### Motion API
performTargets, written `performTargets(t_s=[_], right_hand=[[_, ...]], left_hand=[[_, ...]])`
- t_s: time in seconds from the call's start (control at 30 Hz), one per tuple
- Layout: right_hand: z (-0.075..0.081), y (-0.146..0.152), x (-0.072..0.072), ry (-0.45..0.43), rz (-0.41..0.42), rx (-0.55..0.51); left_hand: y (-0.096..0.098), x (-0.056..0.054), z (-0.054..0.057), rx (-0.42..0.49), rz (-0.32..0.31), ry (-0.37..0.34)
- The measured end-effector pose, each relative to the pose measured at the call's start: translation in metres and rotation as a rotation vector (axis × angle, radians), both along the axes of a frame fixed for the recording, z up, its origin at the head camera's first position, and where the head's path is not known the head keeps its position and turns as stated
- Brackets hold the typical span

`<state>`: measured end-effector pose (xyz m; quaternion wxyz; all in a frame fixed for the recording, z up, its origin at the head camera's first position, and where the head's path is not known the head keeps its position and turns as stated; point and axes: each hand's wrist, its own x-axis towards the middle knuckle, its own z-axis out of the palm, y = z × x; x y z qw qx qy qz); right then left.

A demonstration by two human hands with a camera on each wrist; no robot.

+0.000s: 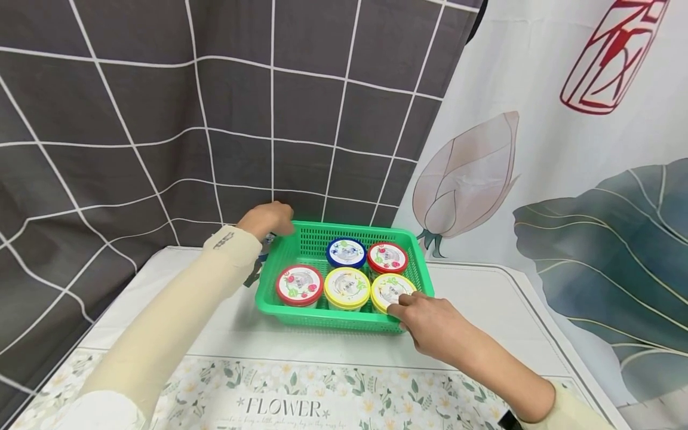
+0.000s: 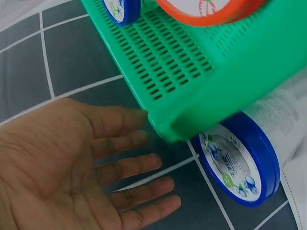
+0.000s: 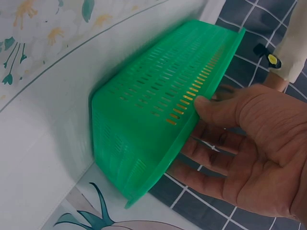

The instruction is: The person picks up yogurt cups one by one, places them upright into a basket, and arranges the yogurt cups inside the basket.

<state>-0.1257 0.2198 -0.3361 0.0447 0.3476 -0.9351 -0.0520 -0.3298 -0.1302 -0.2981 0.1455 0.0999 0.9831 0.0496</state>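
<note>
A green plastic basket [image 1: 344, 322] holds several round lidded tubs: two with red lids [image 1: 299, 284], two with yellow lids [image 1: 347, 288] and one with a blue lid [image 1: 346, 252]. At the back left corner is my left hand [image 1: 269, 218]; in the left wrist view its fingers extend loosely, the thumb tip right at the basket's edge. Another blue-lidded tub [image 2: 235, 163] lies on its side outside the basket, close to those fingertips. My right hand [image 1: 435, 325] grips the rim at the front right corner, thumb outside and fingers over the inner side [image 3: 254, 148].
The basket stands on a white table cover [image 1: 226, 328] with a flower-printed strip [image 1: 290, 388] along the front. A dark gridded cloth [image 1: 242, 101] hangs behind it. To the right hangs a pale cloth [image 1: 537, 227] printed with leaves and a bud.
</note>
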Motion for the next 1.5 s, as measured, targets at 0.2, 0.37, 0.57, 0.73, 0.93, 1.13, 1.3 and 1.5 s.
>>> performTargets(t_s=[0.2,0.37,0.57,0.73,0.93,1.13,1.3,1.5], right_hand=[[0.000,0.001,0.000,0.003,0.002,0.001],[0.000,0.000,-0.001,-0.004,-0.002,0.004],[0.001,-0.001,-0.002,-0.016,-0.010,0.012],[0.001,-0.001,-0.002,-0.018,-0.014,0.016],[0.001,-0.001,-0.002,-0.020,-0.017,0.012],[0.000,-0.001,-0.001,-0.032,-0.018,0.005],[0.000,-0.001,-0.001,-0.030,-0.018,0.004],[0.000,-0.001,-0.001,-0.025,-0.015,0.003]], left_hand=[[-0.016,-0.017,-0.013,-0.008,0.020,-0.006],[-0.032,-0.037,-0.030,-0.077,0.012,-0.020],[-0.026,0.012,0.006,-0.067,0.067,-0.095],[-0.027,0.021,0.009,-0.071,0.074,-0.126],[-0.034,0.015,-0.001,-0.063,0.051,-0.156],[-0.041,0.011,-0.012,-0.066,0.048,-0.163],[-0.042,0.012,-0.013,-0.062,0.031,-0.176],[-0.042,0.013,-0.013,-0.046,0.016,-0.183]])
